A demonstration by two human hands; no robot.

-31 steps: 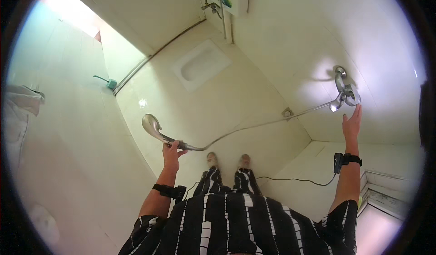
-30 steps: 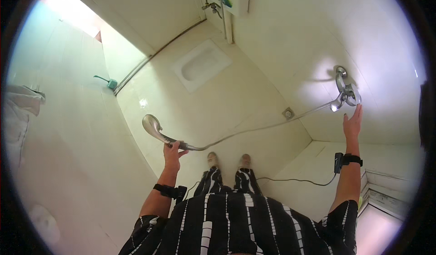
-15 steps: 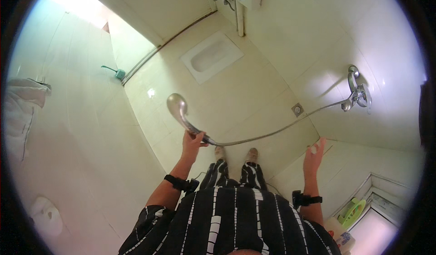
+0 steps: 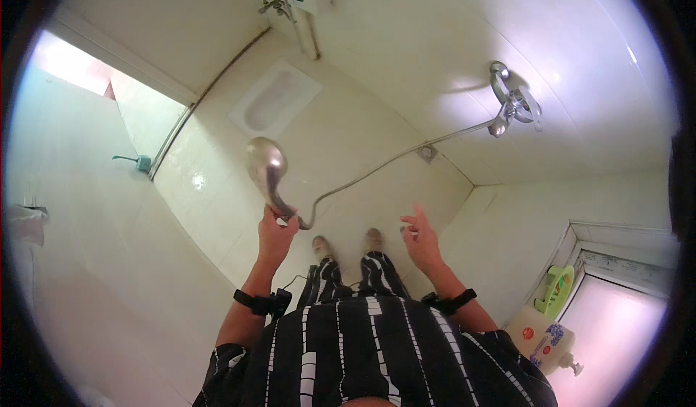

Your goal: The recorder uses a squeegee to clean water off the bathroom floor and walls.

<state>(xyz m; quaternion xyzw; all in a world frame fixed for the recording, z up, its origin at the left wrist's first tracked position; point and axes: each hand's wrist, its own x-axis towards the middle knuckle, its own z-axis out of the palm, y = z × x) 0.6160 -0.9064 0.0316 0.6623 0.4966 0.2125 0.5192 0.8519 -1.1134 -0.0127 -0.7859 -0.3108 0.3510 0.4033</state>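
Observation:
In my left hand I grip the handle of a silver shower head, its rounded head tilted up and away from me. A metal shower hose runs from the lower end of the handle, dips in a bend, and stretches right to the chrome mixer tap on the wall. My right hand hangs in the air to the right of the hose, empty, with its index finger stretched out and the other fingers partly bent. It touches nothing.
A white squat toilet lies in the tiled floor ahead. A floor drain sits by the right wall. Right of me, a pump bottle and a green basket stand by the window. A teal brush is at the left wall.
My right hand has moved left and inward, closer to my left hand. The shower head has shifted slightly left and its hose now bends more sharply near the handle. The view has turned right.

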